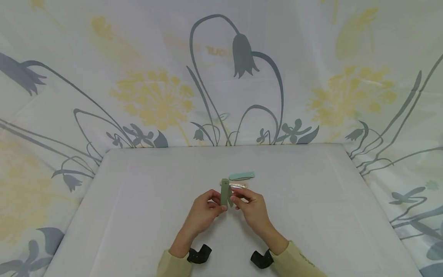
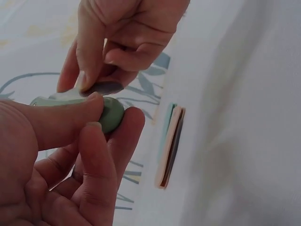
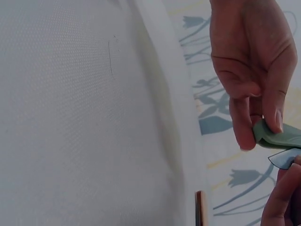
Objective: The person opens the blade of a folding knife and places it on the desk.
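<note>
My left hand (image 1: pixel 204 213) grips the green handle (image 1: pixel 224 192) of a folding pocket knife between thumb and fingers, held up over the white surface. From the other side, my right hand (image 1: pixel 254 209) pinches the knife's blade (image 3: pixel 282 159), which stands partly out from the handle with its tip showing in the right wrist view. Just beyond the hands lie two more folding knives, a mint-green one (image 1: pixel 242 176) and a beige one (image 1: pixel 243 186) beside it. The green handle partly covers the beige knife in the head view.
A white padded surface (image 1: pixel 155 173) lies under the hands. Behind it and at both sides hangs a white curtain (image 1: pixel 297 30) with grey and yellow flower prints. Black wrist cameras (image 1: pixel 199 254) sit at both sleeves.
</note>
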Motion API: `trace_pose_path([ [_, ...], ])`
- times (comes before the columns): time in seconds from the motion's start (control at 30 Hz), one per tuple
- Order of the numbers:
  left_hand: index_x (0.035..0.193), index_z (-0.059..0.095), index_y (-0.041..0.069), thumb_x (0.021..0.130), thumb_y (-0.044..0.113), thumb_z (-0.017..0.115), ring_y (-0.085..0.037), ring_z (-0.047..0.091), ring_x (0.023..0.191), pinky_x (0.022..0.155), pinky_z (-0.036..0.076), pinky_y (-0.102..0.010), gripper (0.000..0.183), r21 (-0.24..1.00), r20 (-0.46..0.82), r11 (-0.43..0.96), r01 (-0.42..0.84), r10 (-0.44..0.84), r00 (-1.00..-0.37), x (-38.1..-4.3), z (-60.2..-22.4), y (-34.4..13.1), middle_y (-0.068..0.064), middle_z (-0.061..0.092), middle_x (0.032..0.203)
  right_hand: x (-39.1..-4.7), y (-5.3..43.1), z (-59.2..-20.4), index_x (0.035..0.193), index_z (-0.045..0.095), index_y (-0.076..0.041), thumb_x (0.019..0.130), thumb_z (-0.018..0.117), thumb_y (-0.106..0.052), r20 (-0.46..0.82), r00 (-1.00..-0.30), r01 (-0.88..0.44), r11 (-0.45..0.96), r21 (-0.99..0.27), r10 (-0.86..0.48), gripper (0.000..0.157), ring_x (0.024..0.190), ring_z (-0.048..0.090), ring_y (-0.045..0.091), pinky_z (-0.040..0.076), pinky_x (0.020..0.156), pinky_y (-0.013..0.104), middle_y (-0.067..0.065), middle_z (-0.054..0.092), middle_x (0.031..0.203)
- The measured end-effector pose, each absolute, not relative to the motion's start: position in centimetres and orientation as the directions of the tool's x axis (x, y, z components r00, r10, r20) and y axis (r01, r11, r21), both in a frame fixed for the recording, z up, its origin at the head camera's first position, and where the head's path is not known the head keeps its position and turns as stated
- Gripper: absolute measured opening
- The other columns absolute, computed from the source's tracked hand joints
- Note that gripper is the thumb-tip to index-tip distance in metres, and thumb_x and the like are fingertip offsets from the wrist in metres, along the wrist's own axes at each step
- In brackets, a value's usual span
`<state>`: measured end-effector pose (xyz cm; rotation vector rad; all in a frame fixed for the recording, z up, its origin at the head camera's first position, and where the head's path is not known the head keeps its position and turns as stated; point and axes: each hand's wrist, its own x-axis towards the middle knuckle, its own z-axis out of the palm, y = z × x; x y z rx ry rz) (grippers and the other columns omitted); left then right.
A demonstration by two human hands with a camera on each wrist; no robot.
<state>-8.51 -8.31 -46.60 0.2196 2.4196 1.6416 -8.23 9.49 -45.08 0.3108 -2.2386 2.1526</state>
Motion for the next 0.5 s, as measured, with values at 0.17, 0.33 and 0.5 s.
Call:
trace_pose_path([
  [0.17,0.101,0.059,0.015,0.084,0.018,0.070,-0.011,0.063,0.076,0.063,0.049,-0.030,0.020,0.922,-0.091,0.388,0.019,0.263,-0.961,-8.59,-46.63,-8.81,0.000,0.059,0.090,-8.21,9.77,-45.02,0.106,0.068,0.002,0.083,0.066,0.001,0.145,-0.982,-0.155,0.078,-0.985,-0.120,0.023,0.076,0.059,0.015,0.051,0.060,0.025,0.019,0.066,0.096],
  [0.33,0.099,0.060,0.012,0.082,0.016,0.071,-0.012,0.062,0.075,0.063,0.049,-0.030,0.021,0.923,-0.109,0.385,0.004,0.272,-0.956,-8.64,-46.51,-9.25,-0.001,0.059,0.089,-8.14,9.74,-45.44,0.105,0.069,0.002,0.083,0.067,0.001,0.090,-0.991,-0.096,0.054,-0.994,-0.101,0.022,0.078,0.060,0.014,0.048,0.059,0.021,0.018,0.067,0.095],
  [0.5,0.099,0.060,0.011,0.082,0.017,0.072,-0.013,0.063,0.073,0.062,0.049,-0.030,0.022,0.933,-0.113,0.360,-0.009,0.269,-0.956,-8.77,-46.44,-9.22,-0.003,0.059,0.089,-8.13,9.56,-45.92,0.109,0.066,0.003,0.084,0.067,-0.001,0.114,-0.989,-0.118,0.033,-0.993,-0.095,0.025,0.081,0.061,0.014,0.050,0.065,0.022,0.019,0.065,0.099],
])
